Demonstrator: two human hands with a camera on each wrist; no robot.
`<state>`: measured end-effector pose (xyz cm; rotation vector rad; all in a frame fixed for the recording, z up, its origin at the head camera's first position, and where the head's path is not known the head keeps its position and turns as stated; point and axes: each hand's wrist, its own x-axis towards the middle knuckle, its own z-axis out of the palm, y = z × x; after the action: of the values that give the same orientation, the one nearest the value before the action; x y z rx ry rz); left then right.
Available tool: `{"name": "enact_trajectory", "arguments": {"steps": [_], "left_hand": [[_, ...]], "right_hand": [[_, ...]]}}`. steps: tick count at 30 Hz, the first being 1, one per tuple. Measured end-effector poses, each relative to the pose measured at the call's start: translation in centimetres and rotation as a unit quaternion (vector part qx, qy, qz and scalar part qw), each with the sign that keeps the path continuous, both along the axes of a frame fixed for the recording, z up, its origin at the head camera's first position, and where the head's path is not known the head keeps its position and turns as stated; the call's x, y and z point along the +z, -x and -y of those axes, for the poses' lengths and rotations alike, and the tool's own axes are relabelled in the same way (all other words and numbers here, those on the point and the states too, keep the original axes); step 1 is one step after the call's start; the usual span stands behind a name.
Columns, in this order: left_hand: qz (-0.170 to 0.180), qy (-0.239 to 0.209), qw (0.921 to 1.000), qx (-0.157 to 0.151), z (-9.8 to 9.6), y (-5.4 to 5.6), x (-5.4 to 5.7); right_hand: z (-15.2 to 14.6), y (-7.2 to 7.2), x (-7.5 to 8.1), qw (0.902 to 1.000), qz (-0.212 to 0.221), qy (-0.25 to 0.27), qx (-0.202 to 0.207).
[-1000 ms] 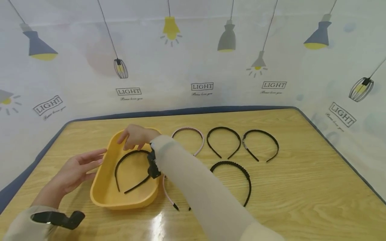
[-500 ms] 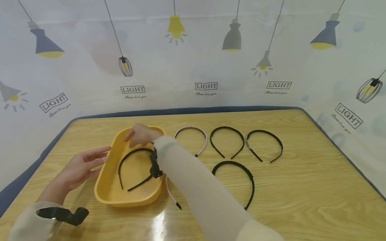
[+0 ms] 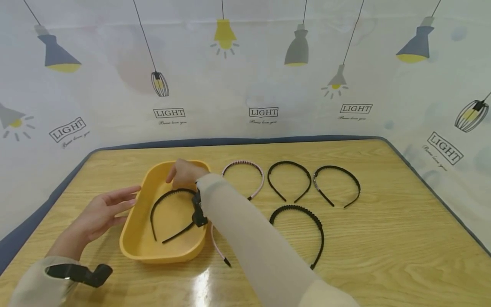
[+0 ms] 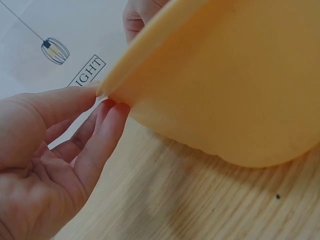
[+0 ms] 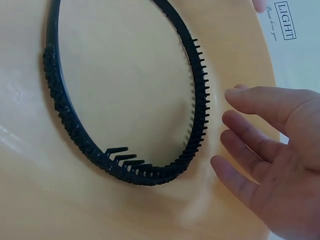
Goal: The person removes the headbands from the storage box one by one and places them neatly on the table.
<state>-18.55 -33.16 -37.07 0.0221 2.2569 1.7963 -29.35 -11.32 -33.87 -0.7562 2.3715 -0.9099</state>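
A yellow tray (image 3: 128,251) stands on the left of the table, with a black toothed headband (image 3: 154,213) lying inside it. In the right wrist view, the headband (image 5: 200,100) shows comb teeth along its inner curve and a glittery, textured band. My right hand (image 3: 186,174) is over the tray's far end beside the headband; its fingers (image 5: 240,140) are extended, apart from the band, and hold nothing. My left hand (image 3: 103,213) is at the tray's left side. In the left wrist view, that hand (image 4: 60,135) pinches the tray's rim, thumb at the lip and fingers beneath it.
Right of the tray lie a pink headband (image 3: 263,177), a black headband (image 3: 308,181) and a black one with a sparkly side (image 3: 358,185). Nearer are a ruffled black headband (image 3: 320,226) and a pink band (image 3: 218,251), partly hidden by my right forearm.
My right hand has drawn slightly to the right within the tray, away from its left wall. The whole view has shifted a little. My left hand stays at the rim.
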Motion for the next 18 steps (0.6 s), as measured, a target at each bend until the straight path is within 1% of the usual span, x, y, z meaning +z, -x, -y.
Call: {"name": "enact_trajectory", "arguments": {"steps": [4, 10, 15, 18], "left_hand": [[-0.001, 0.002, 1.0, 0.0, 0.06, 0.0, -0.04], [-0.001, 0.012, 0.9999, 0.004, 0.11, 0.02, -0.13], [-0.001, 0.009, 1.0, 0.004, 0.15, 0.02, -0.09], [-0.002, 0.005, 1.0, 0.0, 0.21, 0.03, -0.04]], "right_hand": [[0.14, -0.23, 0.02, 0.9992, 0.03, -0.009, -0.025], [-0.07, -0.29, -0.12, 0.9982, 0.052, -0.008, -0.03], [-0.25, -0.21, -0.17, 0.9982, 0.054, -0.012, -0.023], [-0.27, -0.15, -0.17, 0.9987, 0.042, -0.024, -0.014]]}}
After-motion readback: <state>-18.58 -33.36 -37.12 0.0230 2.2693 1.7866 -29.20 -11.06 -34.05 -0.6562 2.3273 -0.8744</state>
